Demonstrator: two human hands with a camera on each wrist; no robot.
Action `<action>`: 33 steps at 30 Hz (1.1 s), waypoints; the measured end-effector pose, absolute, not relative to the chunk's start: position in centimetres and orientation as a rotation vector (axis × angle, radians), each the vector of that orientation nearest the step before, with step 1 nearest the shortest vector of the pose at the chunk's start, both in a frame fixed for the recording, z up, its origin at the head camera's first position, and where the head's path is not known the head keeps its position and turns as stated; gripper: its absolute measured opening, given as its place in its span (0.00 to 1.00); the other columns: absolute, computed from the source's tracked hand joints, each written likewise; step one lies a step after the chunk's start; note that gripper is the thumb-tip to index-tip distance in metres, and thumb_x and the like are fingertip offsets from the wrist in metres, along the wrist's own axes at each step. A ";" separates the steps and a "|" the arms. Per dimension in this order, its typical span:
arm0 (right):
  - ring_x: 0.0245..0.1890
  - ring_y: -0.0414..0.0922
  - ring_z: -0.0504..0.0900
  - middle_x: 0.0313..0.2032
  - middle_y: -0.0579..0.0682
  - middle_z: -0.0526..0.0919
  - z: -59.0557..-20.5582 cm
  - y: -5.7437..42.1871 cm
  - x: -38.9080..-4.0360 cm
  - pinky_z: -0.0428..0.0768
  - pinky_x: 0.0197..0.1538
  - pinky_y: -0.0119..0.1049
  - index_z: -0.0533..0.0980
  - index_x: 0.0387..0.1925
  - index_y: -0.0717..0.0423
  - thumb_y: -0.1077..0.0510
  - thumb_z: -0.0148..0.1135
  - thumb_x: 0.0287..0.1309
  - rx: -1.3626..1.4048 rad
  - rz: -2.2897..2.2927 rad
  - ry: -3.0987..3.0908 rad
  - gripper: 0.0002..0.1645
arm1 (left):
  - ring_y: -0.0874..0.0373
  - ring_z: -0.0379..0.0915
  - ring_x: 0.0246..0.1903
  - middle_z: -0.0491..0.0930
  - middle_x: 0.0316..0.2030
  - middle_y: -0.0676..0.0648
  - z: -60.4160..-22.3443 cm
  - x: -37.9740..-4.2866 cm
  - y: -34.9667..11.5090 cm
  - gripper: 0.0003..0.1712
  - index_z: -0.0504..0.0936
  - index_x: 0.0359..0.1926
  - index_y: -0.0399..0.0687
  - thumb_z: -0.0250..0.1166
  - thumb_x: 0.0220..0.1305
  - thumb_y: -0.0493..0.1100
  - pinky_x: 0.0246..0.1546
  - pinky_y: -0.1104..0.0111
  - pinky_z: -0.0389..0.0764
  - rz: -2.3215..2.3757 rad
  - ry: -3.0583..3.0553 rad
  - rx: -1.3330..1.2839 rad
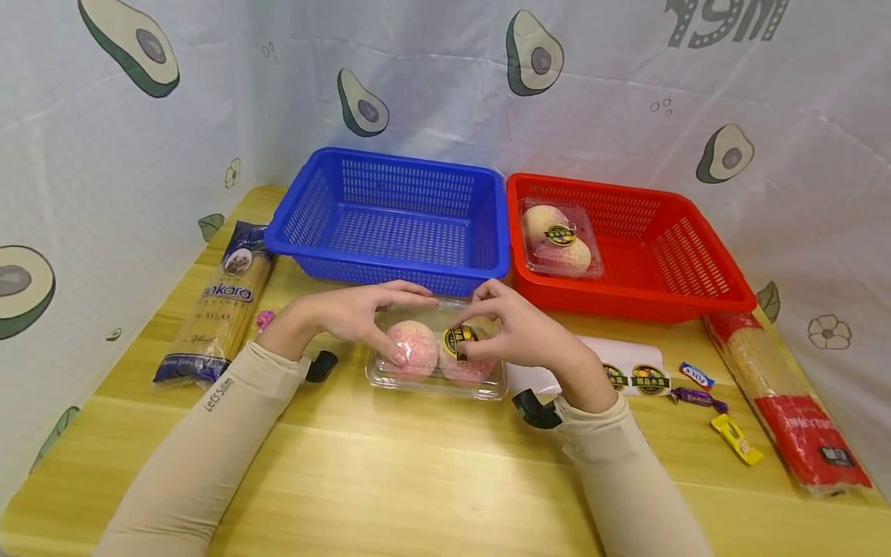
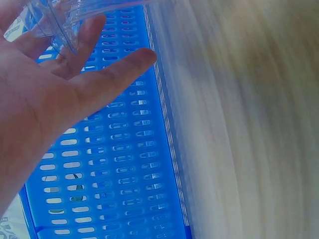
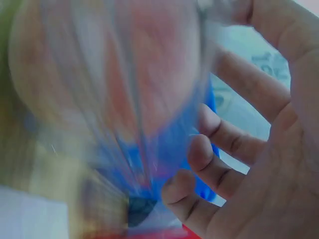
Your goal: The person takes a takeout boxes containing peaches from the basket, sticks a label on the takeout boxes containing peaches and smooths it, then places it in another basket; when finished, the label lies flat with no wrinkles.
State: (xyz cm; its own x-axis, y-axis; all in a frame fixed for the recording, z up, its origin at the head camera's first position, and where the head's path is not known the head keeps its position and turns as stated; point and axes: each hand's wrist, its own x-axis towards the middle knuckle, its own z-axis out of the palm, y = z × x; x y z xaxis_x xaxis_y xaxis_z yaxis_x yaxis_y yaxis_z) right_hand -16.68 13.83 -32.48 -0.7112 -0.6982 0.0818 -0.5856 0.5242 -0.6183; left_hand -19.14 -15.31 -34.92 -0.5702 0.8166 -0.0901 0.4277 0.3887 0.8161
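A clear plastic clamshell box [image 1: 435,389] with two pink peaches [image 1: 414,348] inside sits on the table in front of the baskets. My left hand [image 1: 351,311] spans its left side, thumb on the lid and fingers at the back edge. From the right, my right hand [image 1: 520,326] grips the box with curved fingers, thumb over the black and gold label [image 1: 454,340]. In the left wrist view a clear plastic edge [image 2: 94,7] lies against the fingers. The right wrist view shows a blurred peach [image 3: 154,55] behind plastic, beside the curled fingers.
Behind stands a blue basket [image 1: 390,263]; a red basket [image 1: 626,298] right of it holds another boxed peach pair [image 1: 557,240]. A label strip [image 1: 585,352] and several wrapped candies [image 1: 736,439] lie right. Pasta packs lie at left [image 1: 223,309] and right [image 1: 800,422].
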 end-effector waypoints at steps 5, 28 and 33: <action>0.49 0.49 0.67 0.45 0.53 0.71 -32.7 14.5 -17.0 0.73 0.49 0.46 0.87 0.48 0.45 0.55 0.77 0.49 -1.091 -0.929 2.539 0.21 | 0.50 0.46 0.74 0.53 0.76 0.49 -35.0 -19.1 -15.3 0.51 0.64 0.76 0.52 0.78 0.55 0.51 0.71 0.46 0.53 1.067 2.168 1.073; 0.51 0.48 0.75 0.57 0.51 0.80 -36.5 17.7 -19.8 0.76 0.48 0.41 0.78 0.62 0.55 0.61 0.74 0.57 -0.939 -1.274 2.080 0.29 | 0.50 0.64 0.69 0.68 0.70 0.48 -30.1 -18.3 -20.2 0.40 0.69 0.72 0.47 0.75 0.61 0.42 0.68 0.52 0.64 1.385 2.304 0.950; 0.39 0.48 0.76 0.54 0.54 0.82 -36.8 17.7 -19.9 0.74 0.37 0.33 0.78 0.61 0.59 0.61 0.74 0.57 -0.932 -1.305 2.055 0.30 | 0.51 0.64 0.69 0.70 0.68 0.47 -29.6 -18.6 -21.8 0.37 0.72 0.70 0.45 0.74 0.61 0.36 0.68 0.59 0.66 1.668 2.402 0.796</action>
State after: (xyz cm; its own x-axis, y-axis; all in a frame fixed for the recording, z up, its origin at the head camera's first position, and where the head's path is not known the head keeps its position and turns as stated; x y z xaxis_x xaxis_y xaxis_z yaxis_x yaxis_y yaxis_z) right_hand -19.90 17.71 -36.77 -0.6225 -0.7796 -0.0687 -0.2692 0.2957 -0.9166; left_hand -18.58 -21.84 -29.56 -0.8563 0.4757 0.2010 0.3544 0.2583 0.8987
